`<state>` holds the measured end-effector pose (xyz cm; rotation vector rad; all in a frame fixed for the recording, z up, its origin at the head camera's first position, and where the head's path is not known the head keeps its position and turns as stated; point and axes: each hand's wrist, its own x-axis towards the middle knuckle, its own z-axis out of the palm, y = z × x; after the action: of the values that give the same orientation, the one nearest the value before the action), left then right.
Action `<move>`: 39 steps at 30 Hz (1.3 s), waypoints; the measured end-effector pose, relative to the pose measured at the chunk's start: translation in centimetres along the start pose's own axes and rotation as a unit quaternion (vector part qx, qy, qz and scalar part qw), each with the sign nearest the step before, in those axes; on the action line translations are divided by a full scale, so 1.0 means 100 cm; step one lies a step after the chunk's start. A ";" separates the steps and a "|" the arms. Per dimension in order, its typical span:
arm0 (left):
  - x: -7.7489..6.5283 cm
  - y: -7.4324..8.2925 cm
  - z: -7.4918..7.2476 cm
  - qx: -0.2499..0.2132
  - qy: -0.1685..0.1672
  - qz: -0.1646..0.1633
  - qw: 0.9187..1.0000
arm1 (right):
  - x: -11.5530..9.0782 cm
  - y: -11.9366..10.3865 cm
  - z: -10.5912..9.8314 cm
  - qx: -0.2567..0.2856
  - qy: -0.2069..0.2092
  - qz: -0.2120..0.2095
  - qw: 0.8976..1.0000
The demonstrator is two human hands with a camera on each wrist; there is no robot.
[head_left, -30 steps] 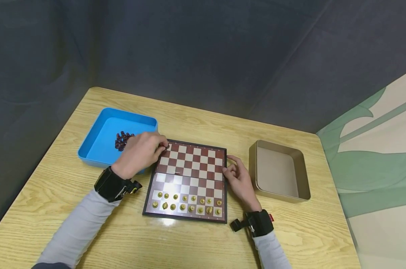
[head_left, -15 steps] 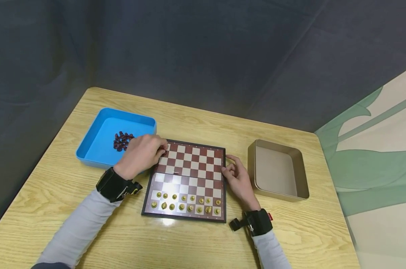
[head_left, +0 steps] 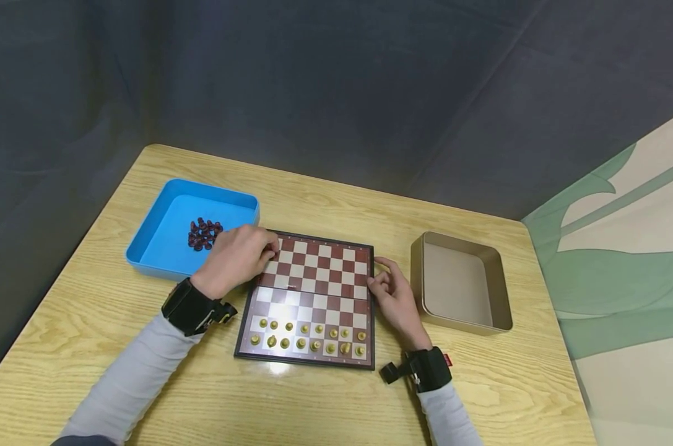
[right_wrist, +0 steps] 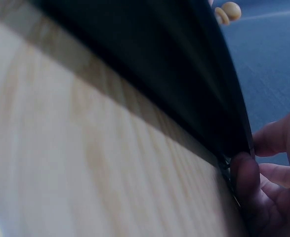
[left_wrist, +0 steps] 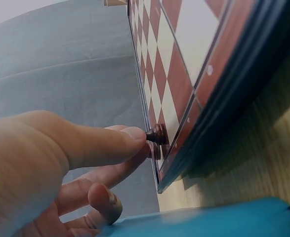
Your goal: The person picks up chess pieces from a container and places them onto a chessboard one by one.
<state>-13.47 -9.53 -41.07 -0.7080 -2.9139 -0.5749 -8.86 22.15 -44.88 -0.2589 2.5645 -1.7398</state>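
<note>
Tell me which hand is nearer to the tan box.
Right. The right hand touches the right edge of the chessboard, beside the tan box; the left hand is across the board, near its far left corner.

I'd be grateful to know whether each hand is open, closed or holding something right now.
Left hand: closed, pinching a dark chess piece.
Right hand: closed, holding the chessboard by its right edge.

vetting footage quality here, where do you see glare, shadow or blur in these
Head view: glare pales the left side of the chessboard, and a bright spot sits on the table. Left wrist view: the blue tray looks soft, and shadow darkens the table under the chessboard's edge. Right wrist view: table grain blurred, the chessboard's side nearly black.
</note>
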 end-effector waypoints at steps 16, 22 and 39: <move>-0.001 0.002 -0.001 -0.010 -0.001 0.001 1.000 | 0.000 0.002 -0.001 -0.010 0.003 -0.007 1.000; 0.000 0.003 -0.004 -0.006 0.014 0.009 1.000 | 0.000 0.003 -0.002 -0.012 0.006 -0.009 1.000; -0.006 -0.025 -0.045 -0.043 0.067 -0.049 0.996 | 0.000 0.003 -0.003 -0.019 0.002 -0.002 1.000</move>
<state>-14.08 -13.53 -37.83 -0.5149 -2.8258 -0.7330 -8.93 22.55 -45.01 -0.2609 2.6046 -1.6957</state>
